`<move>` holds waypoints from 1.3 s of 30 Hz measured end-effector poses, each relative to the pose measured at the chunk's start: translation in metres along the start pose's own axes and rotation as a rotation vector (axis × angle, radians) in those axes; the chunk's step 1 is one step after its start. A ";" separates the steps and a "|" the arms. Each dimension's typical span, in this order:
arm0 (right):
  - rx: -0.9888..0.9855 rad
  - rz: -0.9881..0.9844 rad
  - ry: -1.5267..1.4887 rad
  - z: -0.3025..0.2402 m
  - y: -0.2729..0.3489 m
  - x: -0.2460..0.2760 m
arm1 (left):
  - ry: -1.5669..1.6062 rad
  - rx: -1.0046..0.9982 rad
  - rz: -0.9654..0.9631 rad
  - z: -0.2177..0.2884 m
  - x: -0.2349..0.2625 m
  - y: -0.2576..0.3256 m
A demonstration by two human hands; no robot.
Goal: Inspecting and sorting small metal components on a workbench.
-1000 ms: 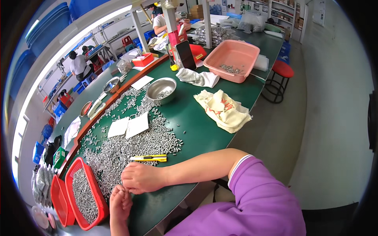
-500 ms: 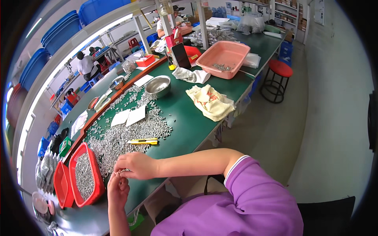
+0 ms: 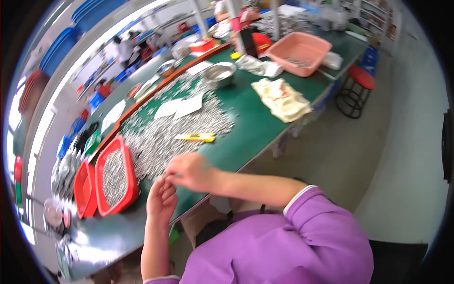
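My left hand (image 3: 161,201) is closed, fingers curled and thumb side up, near the front edge of the green table. Against its fingertips, my right hand (image 3: 193,171) is pinched shut, reaching in from the right. Whatever lies between the fingertips is too small and blurred to name. Just beyond the hands spreads a heap of small silvery metal pieces (image 3: 165,147). A yellow utility knife (image 3: 197,137) rests on the heap's near right side. Left of my hands stands a red plastic basket (image 3: 131,182), filled with the same kind of pieces.
Another red basket (image 3: 83,191) leans beside the full one. White cards (image 3: 190,106) lie on the heap; a metal bowl (image 3: 220,75) stands behind. Farther right are a cream cloth (image 3: 281,100), a pink basin (image 3: 302,49) and a red stool (image 3: 362,77). People sit in the background.
The view has swung, so the table and its things appear farther right and higher. My hands stay together at the fingertips, both still closed.
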State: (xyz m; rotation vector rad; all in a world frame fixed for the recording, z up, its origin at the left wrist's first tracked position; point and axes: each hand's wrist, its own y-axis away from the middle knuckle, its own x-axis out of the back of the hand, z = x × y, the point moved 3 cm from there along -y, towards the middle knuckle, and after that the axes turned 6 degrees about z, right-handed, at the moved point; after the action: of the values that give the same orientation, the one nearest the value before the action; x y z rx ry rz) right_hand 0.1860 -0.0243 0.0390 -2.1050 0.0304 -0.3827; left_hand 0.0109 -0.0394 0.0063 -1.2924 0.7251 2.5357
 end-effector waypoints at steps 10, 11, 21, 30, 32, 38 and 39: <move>-0.281 -0.161 0.535 0.068 -0.022 0.075 | -0.889 -0.292 0.347 0.026 0.005 0.003; -0.266 -0.203 0.515 0.074 -0.023 0.068 | -1.072 -0.369 0.310 0.026 0.007 -0.001; -0.089 -0.433 0.682 0.116 -0.042 0.014 | -1.746 -0.275 0.419 0.024 -0.012 -0.017; -0.362 -0.549 0.171 0.025 -0.001 0.026 | -1.764 -0.335 0.411 0.023 -0.004 -0.013; -0.365 -0.603 0.198 0.018 0.013 0.023 | -1.756 -0.346 0.408 0.021 -0.004 -0.014; -0.248 -0.569 0.334 0.017 0.019 0.006 | -1.775 -0.372 0.410 0.020 -0.006 -0.013; -0.251 -0.568 0.330 0.017 0.019 0.003 | -1.778 -0.362 0.413 0.020 -0.006 -0.013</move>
State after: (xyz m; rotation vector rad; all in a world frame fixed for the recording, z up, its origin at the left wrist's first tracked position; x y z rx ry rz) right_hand 0.1958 -0.0204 0.0157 -2.2497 -0.3495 -1.1127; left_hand 0.0053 -0.0174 0.0163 1.3091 0.0383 2.7935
